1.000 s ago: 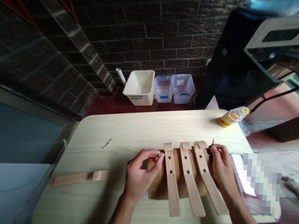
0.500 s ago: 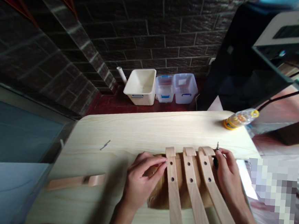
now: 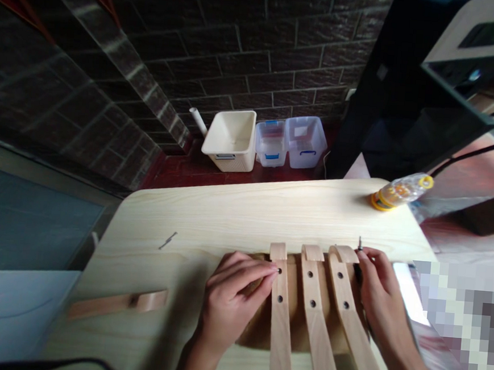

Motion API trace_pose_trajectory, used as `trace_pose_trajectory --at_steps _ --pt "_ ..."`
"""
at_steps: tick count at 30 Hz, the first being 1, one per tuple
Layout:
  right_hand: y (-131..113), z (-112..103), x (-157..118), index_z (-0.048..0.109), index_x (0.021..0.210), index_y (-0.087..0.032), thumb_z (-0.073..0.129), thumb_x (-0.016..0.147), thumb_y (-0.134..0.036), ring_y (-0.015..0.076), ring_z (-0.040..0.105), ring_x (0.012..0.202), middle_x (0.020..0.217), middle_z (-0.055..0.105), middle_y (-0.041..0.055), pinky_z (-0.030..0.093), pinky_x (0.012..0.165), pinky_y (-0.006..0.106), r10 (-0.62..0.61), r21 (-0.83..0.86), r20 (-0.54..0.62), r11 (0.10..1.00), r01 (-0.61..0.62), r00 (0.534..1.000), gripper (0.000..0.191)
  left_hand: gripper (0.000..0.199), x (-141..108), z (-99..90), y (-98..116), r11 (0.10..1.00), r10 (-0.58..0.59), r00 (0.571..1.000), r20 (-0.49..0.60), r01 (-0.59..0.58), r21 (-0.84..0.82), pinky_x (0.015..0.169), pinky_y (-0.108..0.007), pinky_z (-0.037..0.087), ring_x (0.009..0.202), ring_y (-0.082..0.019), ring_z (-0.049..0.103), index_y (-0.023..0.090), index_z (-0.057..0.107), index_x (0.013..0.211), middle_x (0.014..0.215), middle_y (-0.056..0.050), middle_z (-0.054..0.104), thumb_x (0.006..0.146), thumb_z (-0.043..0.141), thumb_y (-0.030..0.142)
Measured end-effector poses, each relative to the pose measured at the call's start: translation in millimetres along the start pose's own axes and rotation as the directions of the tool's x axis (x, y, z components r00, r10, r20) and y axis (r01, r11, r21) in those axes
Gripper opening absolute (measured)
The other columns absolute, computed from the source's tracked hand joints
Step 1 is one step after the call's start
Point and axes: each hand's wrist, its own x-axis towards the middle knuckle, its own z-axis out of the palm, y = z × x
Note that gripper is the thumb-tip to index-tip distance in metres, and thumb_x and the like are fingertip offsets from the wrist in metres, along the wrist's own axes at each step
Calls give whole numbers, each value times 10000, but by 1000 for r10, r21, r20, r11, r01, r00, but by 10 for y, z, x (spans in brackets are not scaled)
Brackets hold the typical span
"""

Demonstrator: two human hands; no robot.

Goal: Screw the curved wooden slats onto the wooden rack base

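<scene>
My left hand point(image 3: 227, 297) pinches a tiny metal screw point(image 3: 278, 270), mostly hidden by the fingertips, at the upper hole of the leftmost wooden strip point(image 3: 282, 336). Two more wooden strips, a middle one point(image 3: 321, 333) and a right one point(image 3: 359, 336), lie beside it. Each has a curled far end and two dark holes. All three rest across a brown padded-looking object point(image 3: 257, 328). My right hand point(image 3: 378, 286) is closed around a dark-handled screwdriver, its metal tip point(image 3: 360, 243) pointing up, beside the right strip's curled end.
Another curled wooden strip point(image 3: 113, 305) lies on the table point(image 3: 228, 212) at left, with thin metal screws point(image 3: 168, 240) beyond it. A plastic bottle with yellow parts point(image 3: 400, 192) stands at the back right. Storage bins point(image 3: 227, 160) sit on the floor by the brick wall.
My left hand's fingertips have moved from the left edge of the leftmost strip onto its upper hole. The strips have shifted slightly nearer; the right hand keeps its hold.
</scene>
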Motion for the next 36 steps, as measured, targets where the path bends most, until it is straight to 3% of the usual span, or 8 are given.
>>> trace_pose_trajectory --at_steps 15,36 --pt "-65 33 -2 657 1014 -265 616 1015 -659 241 600 888 922 656 4 441 841 375 -35 -27 -43 999 34 998 396 302 32 72 45 997 32 999 -30 -30 71 874 -320 687 902 -168 829 218 823 1077 990 -8 887 901 828 -27" --pt "23 36 -2 671 1043 -263 611 1020 -655 250 631 912 963 688 16 472 858 385 -58 -29 -45 998 57 997 397 303 -22 96 23 997 -1 999 -50 5 78 891 -290 698 924 -159 835 228 828 1093 1010 -12 885 913 827 -16"
